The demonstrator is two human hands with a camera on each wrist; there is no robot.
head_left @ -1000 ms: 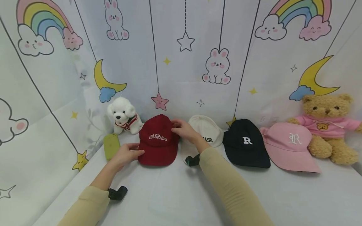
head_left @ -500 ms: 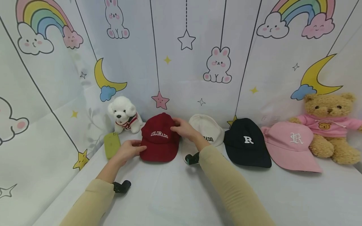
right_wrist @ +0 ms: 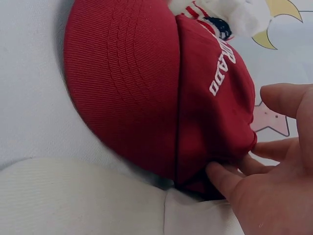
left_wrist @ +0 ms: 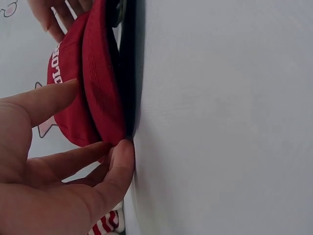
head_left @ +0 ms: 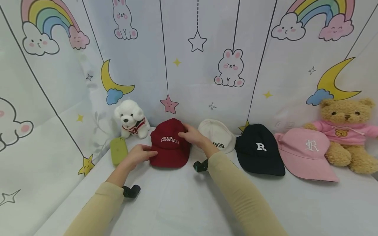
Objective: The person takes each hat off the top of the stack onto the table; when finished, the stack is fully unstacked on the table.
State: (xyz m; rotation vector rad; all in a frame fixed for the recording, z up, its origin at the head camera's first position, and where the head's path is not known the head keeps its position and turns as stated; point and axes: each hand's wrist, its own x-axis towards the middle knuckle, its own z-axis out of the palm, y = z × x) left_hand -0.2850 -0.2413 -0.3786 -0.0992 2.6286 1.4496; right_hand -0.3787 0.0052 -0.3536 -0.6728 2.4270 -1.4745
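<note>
A red baseball cap [head_left: 170,144] lettered COLORADO stands on the white table between both hands. My left hand [head_left: 138,156] holds the left end of its brim; in the left wrist view, bent fingers [left_wrist: 117,156] meet the brim corner while the thumb stays apart. On the other side, my right hand [head_left: 193,136] grips the crown's edge, fingers [right_wrist: 227,181] bent against its side and some fingertips hidden, the thumb raised off the fabric. Close to the right hand is a white cap [head_left: 215,132], partly covered by that hand and wrist.
A black cap [head_left: 260,150] with an R and a pink cap [head_left: 305,154] continue the row rightwards, ending at a teddy bear [head_left: 346,134]. At the left sit a white toy dog [head_left: 131,119] and a green item [head_left: 118,151]. A printed curtain [head_left: 195,75] hangs behind.
The red cap has shifted slightly right, towards the white cap, and its brim has moved back a little. My left hand followed it rightwards; the right hand has stayed nearly in place.
</note>
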